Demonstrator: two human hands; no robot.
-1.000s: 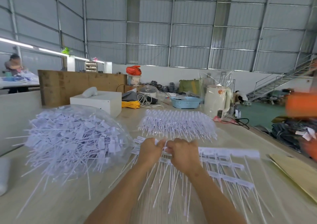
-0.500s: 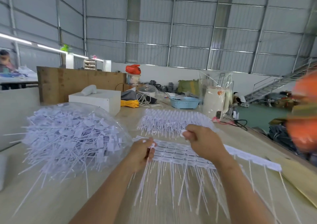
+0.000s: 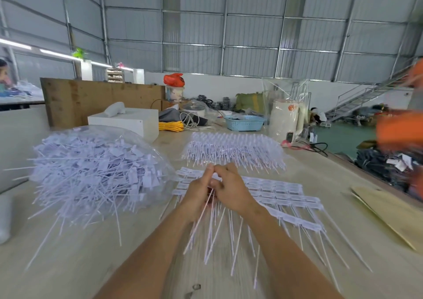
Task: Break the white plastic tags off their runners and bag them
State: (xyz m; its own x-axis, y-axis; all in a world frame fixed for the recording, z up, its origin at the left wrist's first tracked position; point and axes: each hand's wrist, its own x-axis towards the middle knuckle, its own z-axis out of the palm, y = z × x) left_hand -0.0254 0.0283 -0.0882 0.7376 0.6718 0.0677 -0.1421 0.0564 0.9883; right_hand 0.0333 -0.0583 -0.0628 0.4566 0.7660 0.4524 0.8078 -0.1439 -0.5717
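So half a second back our hands were spread apart; now left hand (image 3: 199,195) and right hand (image 3: 231,191) meet, fingers pinching loose tags (image 3: 206,225) over the runner sheet (image 3: 279,195) on the surface (image 3: 91,264). Bag (image 3: 96,166) next, probably.

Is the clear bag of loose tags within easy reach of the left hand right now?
Probably yes. The bag sits on the table just left of the left hand with nothing between them, though that hand is holding tag stems.

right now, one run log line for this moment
left hand: grips tag stems | right hand: grips tags | bag: full, left
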